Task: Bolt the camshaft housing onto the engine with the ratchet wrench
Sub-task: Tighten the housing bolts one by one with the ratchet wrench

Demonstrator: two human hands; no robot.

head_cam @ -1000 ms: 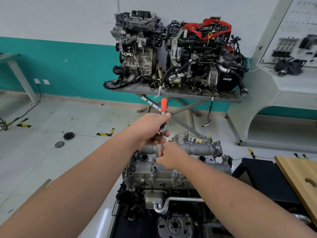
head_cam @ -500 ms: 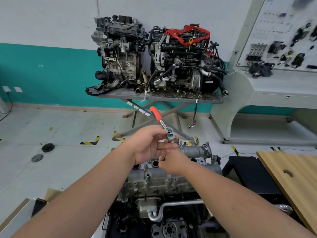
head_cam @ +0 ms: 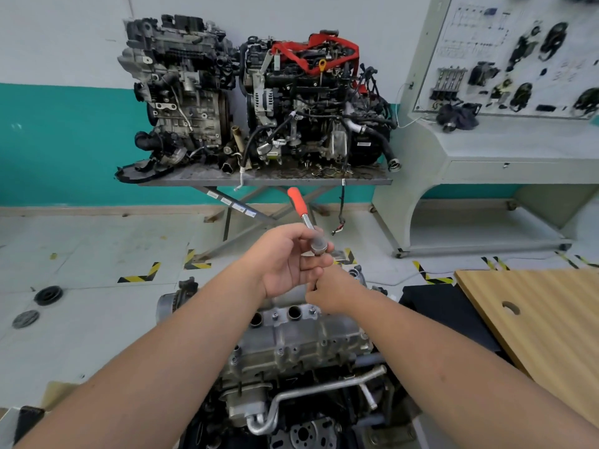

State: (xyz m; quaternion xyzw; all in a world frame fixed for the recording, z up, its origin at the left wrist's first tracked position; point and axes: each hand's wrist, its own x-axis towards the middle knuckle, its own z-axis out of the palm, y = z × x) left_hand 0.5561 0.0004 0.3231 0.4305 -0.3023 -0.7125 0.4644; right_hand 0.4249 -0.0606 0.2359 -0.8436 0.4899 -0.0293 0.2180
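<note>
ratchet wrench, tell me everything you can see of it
The ratchet wrench has an orange-red grip at its far end, a thin bright metal shank and a round metal head. It slants up and away to the left from the head, raised above the camshaft housing. The left hand grips it at the head. Just below, the right hand pinches something beneath the head, mostly hidden.

Ratchet wrench (head_cam: 308, 223) — orange grip tilted up-left, chrome head low — above grey camshaft housing (head_cam: 304, 335) atop engine (head_cam: 291, 413).
</note>
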